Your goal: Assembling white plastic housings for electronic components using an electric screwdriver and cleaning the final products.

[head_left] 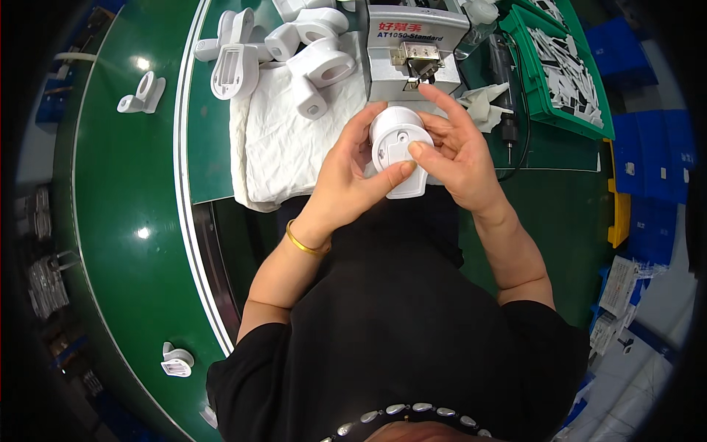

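Between my two hands is a white plastic housing (396,138) with a round upper part and a flat, tapering lower end. My left hand (353,169) grips its left side, the thumb pressed on the face near the lower edge. From the right, my right hand (460,151) holds it too, thumb on the face and index finger stretched out toward the machine. Just beyond my hands stands a grey metal machine (383,55) with a small metal fixture (421,62) at its front. The housing's underside is hidden.
Several similar white housings (313,70) lie on a white cloth (276,144) to the left. An electric screwdriver (508,110), a clear bottle (480,18) and a green bin (537,88) of small white strips stand at right. More housings (151,94) sit on the green conveyor belt (132,191).
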The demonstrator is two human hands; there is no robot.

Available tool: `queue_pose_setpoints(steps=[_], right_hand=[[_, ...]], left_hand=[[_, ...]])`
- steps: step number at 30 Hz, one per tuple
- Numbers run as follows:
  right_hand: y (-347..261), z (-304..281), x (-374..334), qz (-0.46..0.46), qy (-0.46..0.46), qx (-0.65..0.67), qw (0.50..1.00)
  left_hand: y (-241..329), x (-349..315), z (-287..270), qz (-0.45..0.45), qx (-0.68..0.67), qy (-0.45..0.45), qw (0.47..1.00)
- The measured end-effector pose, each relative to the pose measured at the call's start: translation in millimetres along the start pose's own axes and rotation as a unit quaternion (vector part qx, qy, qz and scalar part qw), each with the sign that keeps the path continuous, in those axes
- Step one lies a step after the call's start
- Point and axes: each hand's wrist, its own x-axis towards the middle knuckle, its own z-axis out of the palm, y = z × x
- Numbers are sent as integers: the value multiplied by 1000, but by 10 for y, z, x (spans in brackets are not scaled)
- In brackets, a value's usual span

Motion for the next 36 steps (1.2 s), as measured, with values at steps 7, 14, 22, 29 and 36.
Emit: queue_pose_setpoints(steps=[7, 14, 22, 29, 36], right_hand=[[44, -74, -56, 57, 32, 69, 995], [103, -18, -112, 68, 16, 30, 997], [64, -136, -39, 103, -31, -37, 994], [193, -1759, 605, 46, 303, -636, 708], [156, -1792, 727, 163, 237, -433, 854]], left_hand=[[-40, -64, 6, 191, 264, -71, 943], [-90, -99, 95, 176, 287, -26, 941], [-97, -143, 91, 182, 294, -18, 938], [-144, -214, -124, 157, 335, -34, 928], [-463, -192, -46, 189, 390, -50, 900]])
